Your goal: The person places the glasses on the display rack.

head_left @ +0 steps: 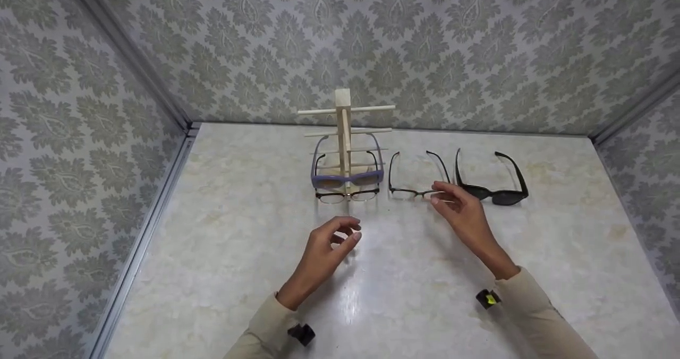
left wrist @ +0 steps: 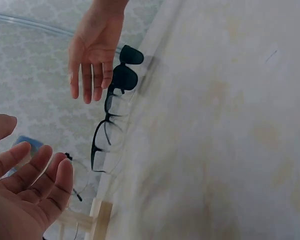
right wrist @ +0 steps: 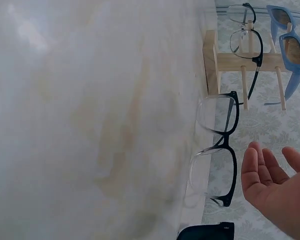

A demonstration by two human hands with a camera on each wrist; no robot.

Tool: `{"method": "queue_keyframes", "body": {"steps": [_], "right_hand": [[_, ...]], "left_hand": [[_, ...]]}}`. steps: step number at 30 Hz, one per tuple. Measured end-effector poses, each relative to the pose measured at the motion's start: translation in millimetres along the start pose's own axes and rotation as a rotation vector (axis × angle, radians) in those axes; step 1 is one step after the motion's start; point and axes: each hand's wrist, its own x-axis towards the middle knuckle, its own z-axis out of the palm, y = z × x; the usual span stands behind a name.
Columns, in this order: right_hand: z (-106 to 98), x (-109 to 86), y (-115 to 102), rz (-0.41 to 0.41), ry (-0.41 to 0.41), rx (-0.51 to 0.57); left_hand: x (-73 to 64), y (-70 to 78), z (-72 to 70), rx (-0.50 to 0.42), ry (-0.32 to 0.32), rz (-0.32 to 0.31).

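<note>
My left hand [head_left: 325, 250] hovers over the table in front of the wooden display stand [head_left: 343, 120], fingers loosely bent, holding nothing. Above the right part of the table is my right hand [head_left: 465, 215], closest to the black-browed eyeglasses [right wrist: 224, 143]. In the right wrist view its relaxed fingers [right wrist: 260, 170] stand apart from those glasses, which sit on the table with temples pointing back. Blue sunglasses [head_left: 348, 179] hang on the stand, and a dark-rimmed pair of eyeglasses [right wrist: 259, 60] hangs below them. Black sunglasses [head_left: 507, 197] lie right of the loose eyeglasses, partly behind my right hand.
The stand has several thin crossbars, the upper ones [head_left: 374, 108] bearing no glasses. Patterned wall panels [head_left: 361, 40] enclose the marbled table [head_left: 223, 231] at the back and sides. A metal rail [head_left: 146, 242] runs along the left edge.
</note>
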Motion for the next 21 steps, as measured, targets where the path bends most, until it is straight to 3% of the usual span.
{"method": "queue_keyframes", "body": {"steps": [4,11,21], "right_hand": [[-6.1,-5.1,5.3,-0.019,0.058,-0.035],[-14.4,-16.5,10.9,0.014,0.124,-0.063],[-20.3,-28.3,25.4,0.083,0.123,-0.056]], "left_hand": [[0.4,-5.0,13.1,-0.015,-0.017,0.015],[3.3,-12.4,31.2,-0.041,-0.047,-0.012],[14.7,-20.0,52.7,-0.094,-0.028,-0.051]]}}
